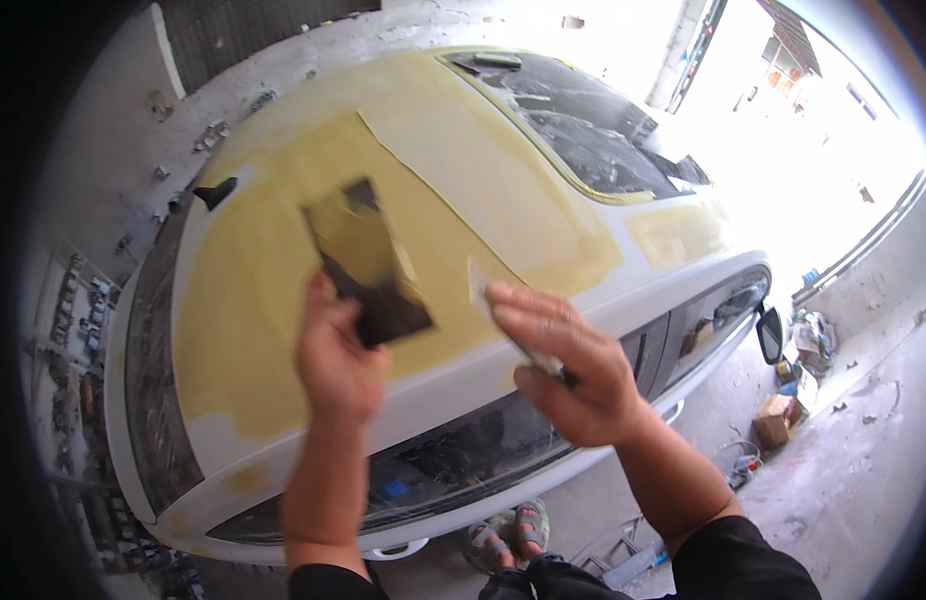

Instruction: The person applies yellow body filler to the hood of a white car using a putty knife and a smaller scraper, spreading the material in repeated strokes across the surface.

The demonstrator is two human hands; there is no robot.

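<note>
My left hand (pixel 341 352) grips a dark rectangular plate (pixel 391 311) that carries a patch of yellow filler (pixel 358 244), held above the car roof. To its right, my right hand (pixel 571 360) is closed around a putty knife (pixel 539 356), slightly blurred; the knife's pale blade tip lies close to my fingertips. Under both hands is the white roof of a car, broadly coated with yellow body filler (pixel 260 322). A raised filler edge (pixel 440 196) runs across the roof. Whether the knife touches the roof I cannot tell.
A black antenna fin (pixel 216 193) stands at the roof's left. Dusty plastic sheeting covers the windshield (pixel 590 120), where a small block (pixel 497 60) lies. The side mirror (pixel 770 334) sticks out at right. Cardboard boxes (pixel 776 420) and clutter lie on the floor by the wall.
</note>
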